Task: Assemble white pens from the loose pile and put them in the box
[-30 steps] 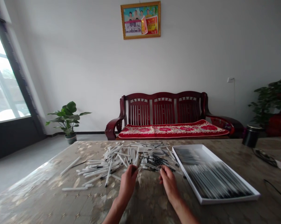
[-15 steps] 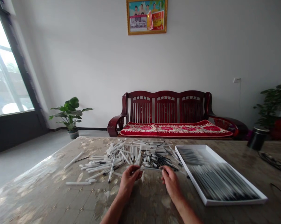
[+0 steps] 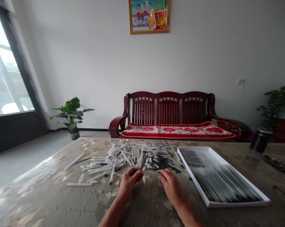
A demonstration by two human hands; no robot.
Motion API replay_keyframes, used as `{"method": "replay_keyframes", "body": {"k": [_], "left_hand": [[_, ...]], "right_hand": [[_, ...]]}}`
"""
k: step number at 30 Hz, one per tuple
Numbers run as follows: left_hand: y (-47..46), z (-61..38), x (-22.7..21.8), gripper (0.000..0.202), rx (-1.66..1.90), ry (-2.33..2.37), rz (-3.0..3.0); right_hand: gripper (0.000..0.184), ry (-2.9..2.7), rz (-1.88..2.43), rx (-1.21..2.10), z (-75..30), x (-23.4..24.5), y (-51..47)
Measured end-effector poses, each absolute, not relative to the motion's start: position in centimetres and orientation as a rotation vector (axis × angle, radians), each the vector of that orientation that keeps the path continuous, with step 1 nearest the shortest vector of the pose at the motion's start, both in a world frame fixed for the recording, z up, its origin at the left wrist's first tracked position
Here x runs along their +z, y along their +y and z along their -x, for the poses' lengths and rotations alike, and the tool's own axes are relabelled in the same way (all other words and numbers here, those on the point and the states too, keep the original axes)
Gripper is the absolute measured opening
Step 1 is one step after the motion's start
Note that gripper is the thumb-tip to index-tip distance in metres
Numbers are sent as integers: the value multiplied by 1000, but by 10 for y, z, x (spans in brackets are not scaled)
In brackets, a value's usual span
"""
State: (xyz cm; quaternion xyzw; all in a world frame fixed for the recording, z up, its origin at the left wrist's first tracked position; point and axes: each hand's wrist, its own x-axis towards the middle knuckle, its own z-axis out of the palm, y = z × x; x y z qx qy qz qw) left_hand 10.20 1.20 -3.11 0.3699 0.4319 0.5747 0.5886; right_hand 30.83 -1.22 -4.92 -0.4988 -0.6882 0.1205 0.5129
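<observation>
A loose heap of white plastic pen barrels (image 3: 123, 154) lies on the marble-patterned table (image 3: 62, 201), with dark-tipped pens (image 3: 166, 162) mixed in at its right side. My left hand (image 3: 129, 181) and my right hand (image 3: 171, 186) hover just in front of the heap. Between them runs a thin white barrel (image 3: 152, 173), its left end in my left fingers and its right end pinched by my right fingertips. To the right of my right hand, a long white box (image 3: 218, 176) holds neat rows of black-and-white pens.
A black canister (image 3: 260, 140) and a dark cable (image 3: 275, 164) sit at the table's far right. A few stray barrels lie left of the heap. Beyond the table's far edge stand a red wooden sofa (image 3: 173, 116) and a potted plant (image 3: 71, 115).
My right hand has moved left, closing on the thin white barrel. My left hand has turned slightly. The view has shifted only a little.
</observation>
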Motion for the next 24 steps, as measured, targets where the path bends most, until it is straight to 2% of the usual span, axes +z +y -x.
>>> {"method": "replay_keyframes", "body": {"k": [6, 13, 21, 24], "left_hand": [[9, -100, -24, 40, 1354, 998, -934], [10, -101, -28, 36, 1338, 939, -1050], [14, -104, -30, 57, 1423, 1049, -949], [15, -101, -32, 59, 1465, 1112, -950]], "right_hand": [[28, -1717, 1363, 279, -304, -42, -22], [34, -1573, 1555, 658, -303, -48, -14], [36, -1147, 1416, 1087, -305, -37, -14], [38, -1020, 1320, 1068, -311, -31, -14]]}}
